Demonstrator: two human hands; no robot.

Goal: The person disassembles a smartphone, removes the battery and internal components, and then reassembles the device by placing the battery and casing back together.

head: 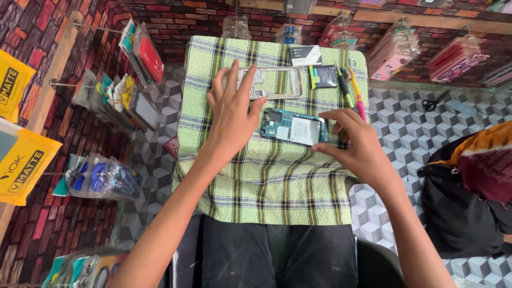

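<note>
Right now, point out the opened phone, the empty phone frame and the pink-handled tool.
opened phone (293, 127): head view, on its silver shield plate.
phone frame (277, 96): head view, on its lower rail.
pink-handled tool (360, 104): head view, on the handle.
</note>
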